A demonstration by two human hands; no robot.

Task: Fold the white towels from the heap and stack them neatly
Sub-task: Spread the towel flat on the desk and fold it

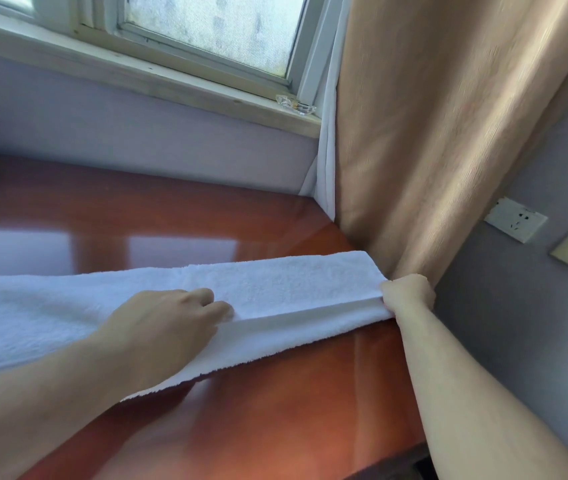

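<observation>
On the bench (275,410), right fingers (404,289) are clenching the limp towel (275,282) by its end (surest hold); left fingers (213,306) are curling mid-fold, grip unclear.

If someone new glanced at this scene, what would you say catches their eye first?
A long white towel, folded lengthwise, stretches across the glossy reddish table. The right hand grips its end beside the tan curtain, while the left hand pinches the upper layer's edge at mid-length.
</observation>
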